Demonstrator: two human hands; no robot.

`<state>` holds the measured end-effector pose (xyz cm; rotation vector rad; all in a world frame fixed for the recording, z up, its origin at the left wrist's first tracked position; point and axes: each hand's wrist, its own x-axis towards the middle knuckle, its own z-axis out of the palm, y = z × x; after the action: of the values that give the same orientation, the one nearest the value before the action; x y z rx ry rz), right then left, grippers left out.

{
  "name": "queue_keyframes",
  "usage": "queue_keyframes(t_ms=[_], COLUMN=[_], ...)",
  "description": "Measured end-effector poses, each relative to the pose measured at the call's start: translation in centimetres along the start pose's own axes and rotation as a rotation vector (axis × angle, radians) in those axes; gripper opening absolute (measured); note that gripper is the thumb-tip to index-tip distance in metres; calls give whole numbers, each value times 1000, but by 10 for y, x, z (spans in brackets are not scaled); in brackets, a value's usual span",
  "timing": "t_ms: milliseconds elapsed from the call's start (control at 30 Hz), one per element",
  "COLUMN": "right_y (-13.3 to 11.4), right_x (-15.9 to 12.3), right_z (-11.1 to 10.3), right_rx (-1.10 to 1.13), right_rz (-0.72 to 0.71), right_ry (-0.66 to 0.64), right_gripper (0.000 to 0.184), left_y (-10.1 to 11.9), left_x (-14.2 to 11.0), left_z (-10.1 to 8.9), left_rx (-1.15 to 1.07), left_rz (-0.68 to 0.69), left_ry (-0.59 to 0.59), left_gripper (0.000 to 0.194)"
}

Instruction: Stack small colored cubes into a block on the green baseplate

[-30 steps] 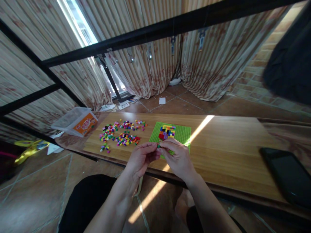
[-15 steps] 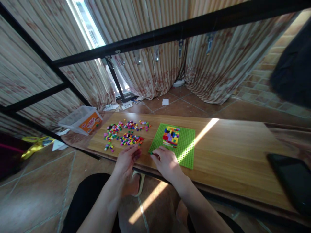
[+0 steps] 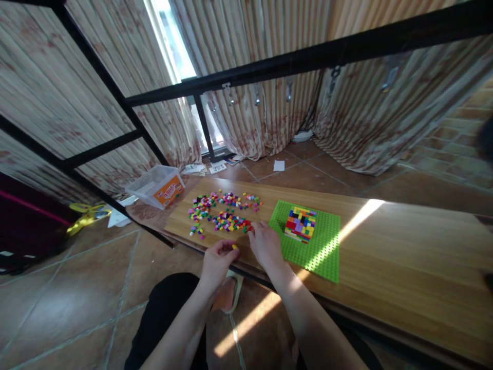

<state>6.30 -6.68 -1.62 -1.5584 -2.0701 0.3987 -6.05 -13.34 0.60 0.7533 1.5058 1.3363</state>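
Note:
Between the thumb and forefinger of my left hand [image 3: 219, 261], low over the table's near edge, is a small yellow building brick [image 3: 234, 247]. My right hand [image 3: 266, 245] reaches to the right end of a heap of small loose bricks [image 3: 225, 221]. Its fingers are drawn together beside some red bricks [image 3: 246, 224]; whatever lies between the fingertips is hidden. To the right of that hand lies a green studded baseplate [image 3: 325, 257]. A square block built of many-coloured bricks [image 3: 301, 224] stands on it, with a dark gap in its top.
More loose bricks [image 3: 203, 205] spread over the left of the wooden table [image 3: 404, 252]. Past its left end sits a clear plastic tub [image 3: 148, 187] with an orange label. A black metal rail [image 3: 269, 72] crosses above the far side, before curtains.
My right hand has left the baseplate's near-left edge for the brick heap. A yellow brick now shows in my left hand. The camera has turned left, shifting the scene rightward.

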Motion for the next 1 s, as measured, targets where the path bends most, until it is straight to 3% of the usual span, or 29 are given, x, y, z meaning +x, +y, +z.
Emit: queue_keyframes(t_ms=[167, 333, 467, 533, 667, 1000], right_y=[7, 38, 80, 98, 114, 108], right_x=[-10, -25, -32, -35, -39, -40], right_z=[-19, -56, -78, -86, -98, -100], right_rx=[181, 454, 614, 702, 873, 1036], right_rz=[-42, -54, 180, 323, 471, 492], right_ry=[155, 496, 725, 773, 803, 663], right_gripper=[20, 18, 17, 19, 22, 23], left_y=[-5, -16, -12, -9, -10, -23], left_x=[1, -1, -11, -14, -13, -12], left_z=[9, 45, 89, 108, 132, 157], left_rx=[82, 181, 186, 233, 318, 470], left_rz=[55, 184, 337, 423, 539, 687], left_ry=[-12, -108, -154, -191, -225, -125], left_gripper=[17, 21, 24, 18, 10, 10])
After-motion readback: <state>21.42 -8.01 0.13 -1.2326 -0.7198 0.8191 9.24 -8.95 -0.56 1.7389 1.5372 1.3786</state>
